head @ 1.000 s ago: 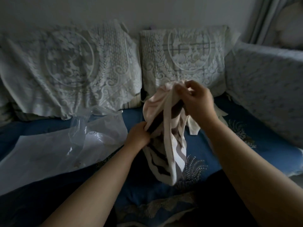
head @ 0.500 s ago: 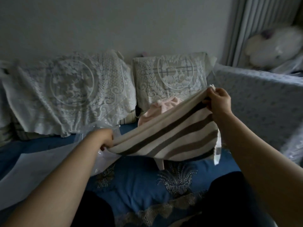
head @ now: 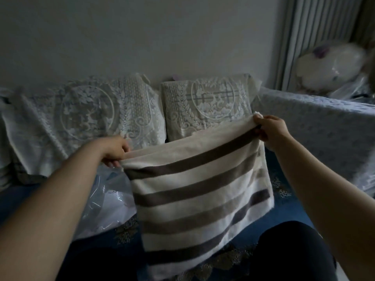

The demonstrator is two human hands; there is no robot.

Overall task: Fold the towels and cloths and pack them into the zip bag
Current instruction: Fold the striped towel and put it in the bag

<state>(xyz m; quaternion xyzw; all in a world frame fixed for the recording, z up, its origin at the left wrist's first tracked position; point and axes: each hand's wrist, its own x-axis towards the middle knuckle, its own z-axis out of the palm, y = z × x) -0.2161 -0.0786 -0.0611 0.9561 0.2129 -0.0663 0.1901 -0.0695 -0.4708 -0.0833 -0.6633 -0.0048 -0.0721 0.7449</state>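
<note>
Above the blue embroidered sofa seat [head: 284, 211], we pinch a soft cream towel with brown stripes [head: 194, 199] by its top corners, left hand [head: 113, 151] and right hand [head: 269, 130]; crinkled clear plastic zip bag [head: 109, 203] lies left.

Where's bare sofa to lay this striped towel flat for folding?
Bare blue seat shows right of the striped towel, toward the armrest. The left side is crowded by the plastic zip bag. What's behind the towel is hidden.

striped towel [head: 194, 199] — both hands pinching corners
</note>
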